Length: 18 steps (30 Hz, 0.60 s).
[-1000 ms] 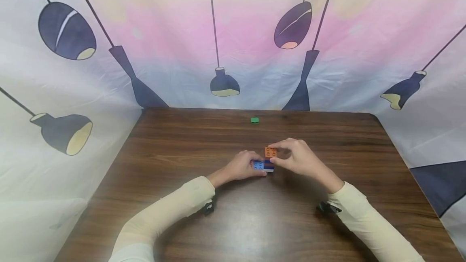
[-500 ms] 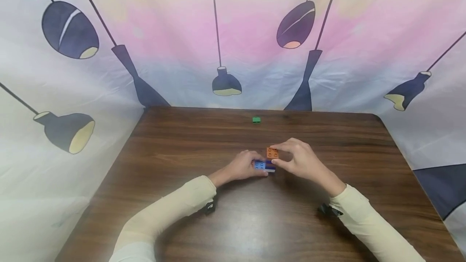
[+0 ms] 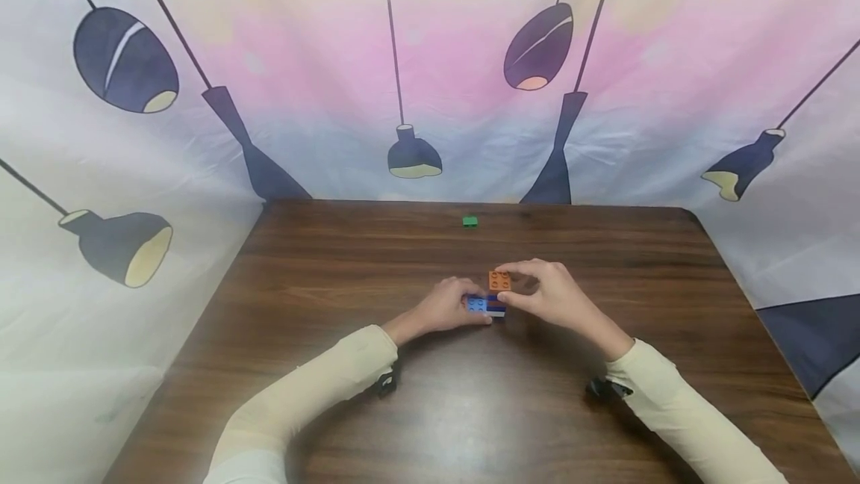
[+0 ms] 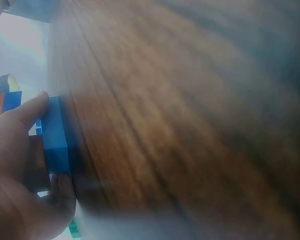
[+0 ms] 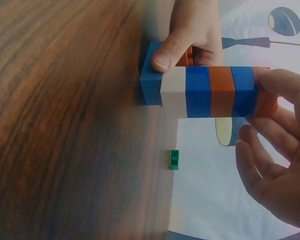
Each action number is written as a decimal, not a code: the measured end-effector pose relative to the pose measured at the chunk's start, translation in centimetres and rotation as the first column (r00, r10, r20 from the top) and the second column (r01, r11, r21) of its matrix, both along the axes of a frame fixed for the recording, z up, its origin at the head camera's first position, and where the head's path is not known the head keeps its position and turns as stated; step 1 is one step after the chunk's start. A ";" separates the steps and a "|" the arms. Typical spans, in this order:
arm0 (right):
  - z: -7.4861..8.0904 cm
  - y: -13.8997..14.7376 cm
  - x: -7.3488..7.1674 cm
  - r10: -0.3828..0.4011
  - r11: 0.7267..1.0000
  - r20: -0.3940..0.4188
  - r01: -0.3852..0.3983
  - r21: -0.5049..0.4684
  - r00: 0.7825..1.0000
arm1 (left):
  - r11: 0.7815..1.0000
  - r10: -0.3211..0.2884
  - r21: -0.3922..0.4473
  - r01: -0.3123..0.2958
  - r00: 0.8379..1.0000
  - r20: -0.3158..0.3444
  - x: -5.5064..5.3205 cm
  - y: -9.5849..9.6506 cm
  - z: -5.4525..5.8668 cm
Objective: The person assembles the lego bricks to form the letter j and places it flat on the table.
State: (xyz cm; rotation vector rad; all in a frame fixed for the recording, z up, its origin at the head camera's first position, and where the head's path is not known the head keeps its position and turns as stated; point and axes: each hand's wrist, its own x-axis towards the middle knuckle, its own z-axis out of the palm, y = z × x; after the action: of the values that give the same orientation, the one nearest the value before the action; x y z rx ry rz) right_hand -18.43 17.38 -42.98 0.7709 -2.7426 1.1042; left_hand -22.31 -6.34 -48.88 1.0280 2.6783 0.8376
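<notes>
In the right wrist view, a tower of toy building bricks stands on the table, with a blue brick at its base. Above that come a white brick, then blue, orange and blue again, and an orange brick on top. My left hand grips the base brick between thumb and fingers. With thumb and fingers, my right hand pinches the top orange brick. Another orange brick shows partly behind my left thumb. Part of the stack is hidden by the left fingers in the head view.
A green brick lies near the far edge of the wooden table, beyond both hands. A cloth printed with lamps hangs behind the table and along its sides.
Both hands keep their hold on the bricks with no clear movement. The head view has shifted slightly and back.
</notes>
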 end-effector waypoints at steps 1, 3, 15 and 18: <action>0.0 0.0 0.0 0.002 1.000 0.006 -0.002 -0.003 1.000 | 1.000 0.001 -0.002 -0.001 1.000 0.002 0.0 0.0 0.0; 0.0 0.1 0.1 0.006 1.000 0.013 -0.006 -0.005 1.000 | 1.000 -0.001 -0.007 0.001 1.000 0.000 0.0 0.0 -0.1; -0.6 0.3 0.1 0.001 1.000 0.054 0.000 -0.021 0.999 | 1.000 0.004 -0.013 -0.004 1.000 0.019 0.2 -0.2 0.3; -0.8 0.3 0.1 0.000 1.000 0.068 0.002 -0.025 0.998 | 1.000 0.002 0.000 -0.002 0.999 0.043 0.4 -0.4 0.7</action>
State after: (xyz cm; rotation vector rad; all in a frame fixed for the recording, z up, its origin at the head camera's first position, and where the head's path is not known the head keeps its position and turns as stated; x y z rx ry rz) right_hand -18.34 17.63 -43.73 0.7425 -2.7780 1.1841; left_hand -21.94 -6.77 -48.19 0.9956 2.6448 0.8499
